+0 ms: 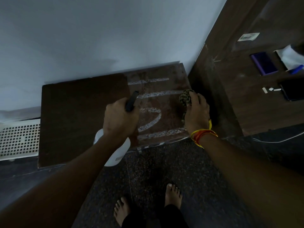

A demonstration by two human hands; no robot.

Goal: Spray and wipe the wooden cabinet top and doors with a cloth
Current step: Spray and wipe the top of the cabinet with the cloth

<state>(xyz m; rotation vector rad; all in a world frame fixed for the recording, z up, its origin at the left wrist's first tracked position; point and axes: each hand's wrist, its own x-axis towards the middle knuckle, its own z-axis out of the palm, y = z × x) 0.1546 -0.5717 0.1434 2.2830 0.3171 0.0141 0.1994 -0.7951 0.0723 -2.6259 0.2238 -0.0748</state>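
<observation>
- Bare feet [173, 193] on the dark speckled floor [205, 178], closest to the lens.
- Left hand [120, 119] curls round a white spray bottle [119, 153], black nozzle [132, 101] aimed over the cabinet top [79, 116].
- Right hand [196, 112], threads [203, 134] on the wrist, pinches a bunched patterned cloth [185, 97] near the top's right edge.
- Foamy spray streaks [153, 121] cover the right half; left half looks dark.

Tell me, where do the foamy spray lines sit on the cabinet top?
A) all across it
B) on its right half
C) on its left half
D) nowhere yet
B: the whitish spray lines streak the right half of the cabinet top, between the two hands, while the left half looks dark and plain.
</observation>
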